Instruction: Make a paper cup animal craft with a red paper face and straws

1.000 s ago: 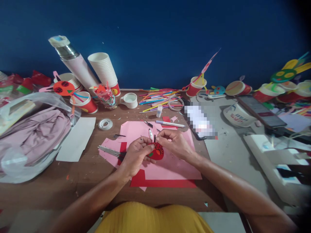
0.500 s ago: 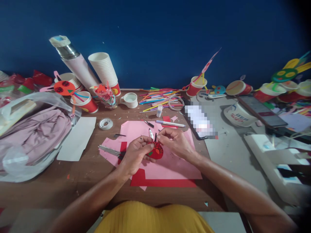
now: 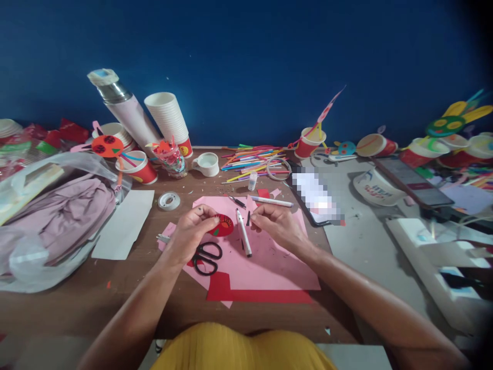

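Pinched in my left hand [image 3: 196,228] is a red paper disc [image 3: 225,226] with black lash-like strokes, an orange patch and a green piece on it. My right hand [image 3: 271,221] has thumb and fingers closed on a small black strip [image 3: 248,218], a short way right of the disc. Between the hands a white marker [image 3: 243,234] lies on the pink paper [image 3: 265,267]. Black-handled scissors [image 3: 208,258] rest below my left hand, their blades partly hidden beneath it. A second pale marker [image 3: 271,201] lies just beyond my right hand.
Behind the paper are a tape roll [image 3: 168,201], a white cup [image 3: 207,164], coloured sticks [image 3: 250,162] and a small bottle [image 3: 252,181]. A phone [image 3: 318,198] lies to the right. Stacked paper cups [image 3: 167,118] and a leaning flask [image 3: 131,115] stand at back left.
My left hand has moved left with the red disc, away from my right hand. The white marker and scissor handles now show more fully. My right hand keeps the black strip.
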